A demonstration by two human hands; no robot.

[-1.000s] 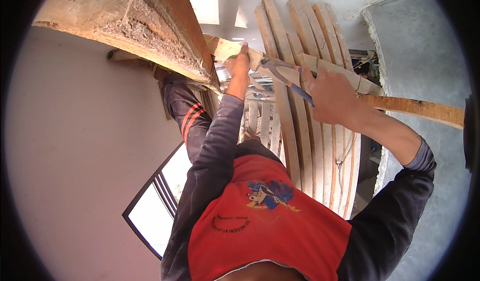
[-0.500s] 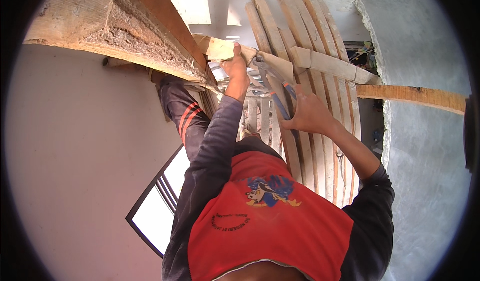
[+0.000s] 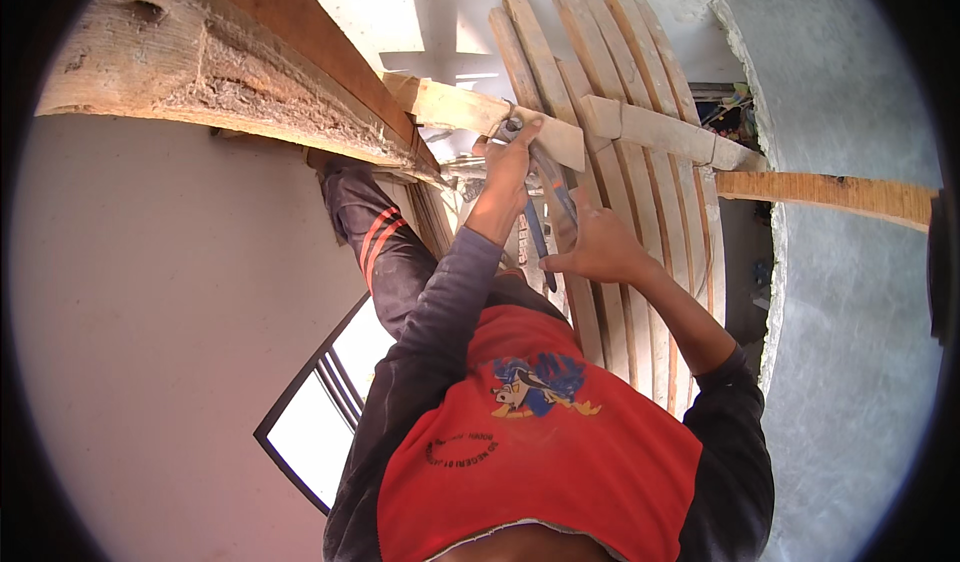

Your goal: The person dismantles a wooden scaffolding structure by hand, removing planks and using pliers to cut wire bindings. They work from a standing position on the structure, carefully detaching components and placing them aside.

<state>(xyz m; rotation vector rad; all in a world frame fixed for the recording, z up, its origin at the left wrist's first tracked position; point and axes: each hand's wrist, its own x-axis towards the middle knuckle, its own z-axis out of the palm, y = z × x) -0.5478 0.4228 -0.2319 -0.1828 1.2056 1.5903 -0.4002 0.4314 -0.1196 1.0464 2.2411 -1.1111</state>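
Observation:
A pair of pincers (image 3: 552,184) with blue and orange handles has its jaws against a short wooden crosspiece (image 3: 455,104), where a loop of wire goes around the wood. My left hand (image 3: 506,177) closes on the pincers just below the jaws, its fingertips by the wire. Farther down, my right hand (image 3: 605,242) grips the handles, which stand apart; its thumb reaches toward the lower one. Whether the jaws bite the wire is too small to tell.
A thick rough beam (image 3: 250,77) slants in from the upper left toward the crosspiece. Several long wooden battens (image 3: 640,202) stand side by side at the right, crossed by another tied piece (image 3: 665,132). A grey wall panel (image 3: 850,292) rises at far right; a dark-framed window (image 3: 310,427) is lower left.
My left hand has slid off the crosspiece, right and down onto the pincers. My right hand has moved slightly down, and the handles have swung lower.

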